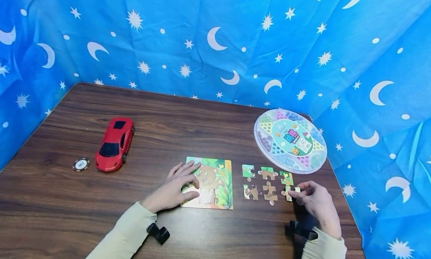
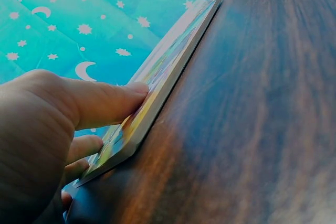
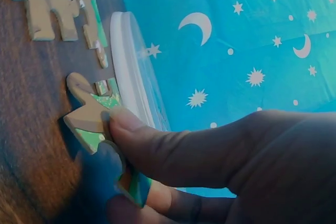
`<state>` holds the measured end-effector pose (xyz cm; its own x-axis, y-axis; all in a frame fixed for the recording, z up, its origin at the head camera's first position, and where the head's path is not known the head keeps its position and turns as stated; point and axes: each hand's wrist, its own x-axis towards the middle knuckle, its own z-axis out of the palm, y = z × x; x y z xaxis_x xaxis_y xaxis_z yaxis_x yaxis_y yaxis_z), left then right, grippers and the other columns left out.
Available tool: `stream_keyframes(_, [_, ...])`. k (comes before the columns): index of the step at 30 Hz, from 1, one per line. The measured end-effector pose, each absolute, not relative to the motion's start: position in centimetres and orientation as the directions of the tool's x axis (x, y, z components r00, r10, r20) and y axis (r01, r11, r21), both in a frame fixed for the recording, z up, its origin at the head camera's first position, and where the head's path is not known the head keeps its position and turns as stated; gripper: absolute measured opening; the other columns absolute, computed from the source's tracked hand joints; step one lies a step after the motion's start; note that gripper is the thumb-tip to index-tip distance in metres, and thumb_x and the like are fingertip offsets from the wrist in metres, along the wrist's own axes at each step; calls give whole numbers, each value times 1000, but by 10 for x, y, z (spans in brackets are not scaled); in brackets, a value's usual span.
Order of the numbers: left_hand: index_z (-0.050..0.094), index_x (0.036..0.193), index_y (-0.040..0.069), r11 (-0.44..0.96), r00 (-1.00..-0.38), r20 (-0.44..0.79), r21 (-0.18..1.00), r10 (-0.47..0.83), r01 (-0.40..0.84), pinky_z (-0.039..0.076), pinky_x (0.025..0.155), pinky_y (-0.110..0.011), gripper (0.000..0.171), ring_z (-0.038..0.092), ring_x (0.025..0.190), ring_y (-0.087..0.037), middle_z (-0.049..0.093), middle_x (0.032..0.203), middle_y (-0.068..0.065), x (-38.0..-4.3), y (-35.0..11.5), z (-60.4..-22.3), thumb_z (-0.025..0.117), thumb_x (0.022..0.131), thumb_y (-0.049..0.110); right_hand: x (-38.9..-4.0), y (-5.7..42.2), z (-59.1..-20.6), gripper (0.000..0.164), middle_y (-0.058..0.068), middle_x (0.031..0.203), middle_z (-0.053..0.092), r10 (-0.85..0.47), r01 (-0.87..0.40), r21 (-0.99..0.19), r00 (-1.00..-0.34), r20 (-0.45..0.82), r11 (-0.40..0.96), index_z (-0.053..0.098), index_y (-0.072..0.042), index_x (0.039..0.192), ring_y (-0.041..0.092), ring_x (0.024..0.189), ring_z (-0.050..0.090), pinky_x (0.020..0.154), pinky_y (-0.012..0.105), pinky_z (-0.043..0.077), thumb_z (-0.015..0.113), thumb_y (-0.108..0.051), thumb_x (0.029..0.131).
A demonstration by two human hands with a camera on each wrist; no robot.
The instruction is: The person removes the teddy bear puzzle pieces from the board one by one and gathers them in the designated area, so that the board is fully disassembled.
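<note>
A square jigsaw puzzle board point(image 1: 230, 193) with a brown bear picture lies flat on the wooden table. My left hand point(image 1: 170, 193) rests on its left side, fingers loosely spread; in the left wrist view the thumb point(image 2: 113, 100) touches the board's face near its edge. Right of the board, several loose puzzle pieces point(image 1: 268, 173) lie in two rows. At the right end of the lower row, my right hand point(image 1: 318, 204) pinches a brown and green puzzle piece point(image 3: 86, 119) between thumb and fingers. In the right wrist view that piece looks slightly tilted off the table.
Behind the loose pieces lies a round Chinese checkers set point(image 1: 269, 154) in a clear case. A red toy car point(image 1: 114, 145) and a poker chip point(image 1: 81, 164) are on the left. A blue moon-and-star cloth point(image 1: 188, 64) hangs along the table's back and sides.
</note>
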<state>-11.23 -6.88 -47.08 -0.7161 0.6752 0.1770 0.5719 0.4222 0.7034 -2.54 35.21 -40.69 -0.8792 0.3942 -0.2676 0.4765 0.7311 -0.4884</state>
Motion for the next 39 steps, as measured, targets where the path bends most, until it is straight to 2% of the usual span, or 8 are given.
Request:
stream_keyframes(5, [60,88,29,420,-717,174,708,675,567,5,116,-52,13,19,146,-24,34,155,-4,-112,-69,-471,73,87,31,-27,352,-409,26,9,78,64,392,480,-447,-876,-280,754,60,8,111,21,66,58,61,37,48,66,-5,89])
stream_keyframes(12, [60,88,29,419,-718,176,709,674,567,4,116,-52,13,19,146,-24,34,155,-4,-113,-69,-472,73,87,31,-29,349,-406,40,12,80,64,414,504,-406,-862,-293,763,61,11,107,24,72,57,67,43,49,72,-22,88])
stream_keyframes(17, [60,88,29,422,-718,171,709,674,565,4,116,-51,13,19,146,-24,33,156,-4,-113,-69,-471,73,87,31,-31,346,-406,24,15,82,63,428,522,-379,-850,-308,764,62,9,102,26,72,57,66,43,49,66,-11,90])
stream_keyframes(20, [60,88,29,421,-718,174,708,674,567,4,116,-51,13,19,146,-24,34,155,-5,-113,-69,-472,73,87,31,-32,345,-406,21,16,83,63,435,532,-368,-843,-316,763,61,10,103,27,73,56,65,42,48,63,-6,89])
stream_keyframes(29, [61,89,28,417,-718,178,710,672,567,5,116,-51,13,19,146,-24,34,155,-5,-112,-69,-472,74,87,30,-32,343,-407,35,12,80,62,458,551,-366,-832,-315,750,61,9,100,26,72,54,59,34,44,73,-22,87])
stream_keyframes(39, [61,88,27,415,-718,184,709,671,570,5,116,-52,13,20,146,-26,34,155,-5,-112,-68,-472,74,86,31,-32,343,-407,43,14,83,62,464,562,-349,-823,-329,750,61,7,99,28,75,53,63,37,44,75,-32,85])
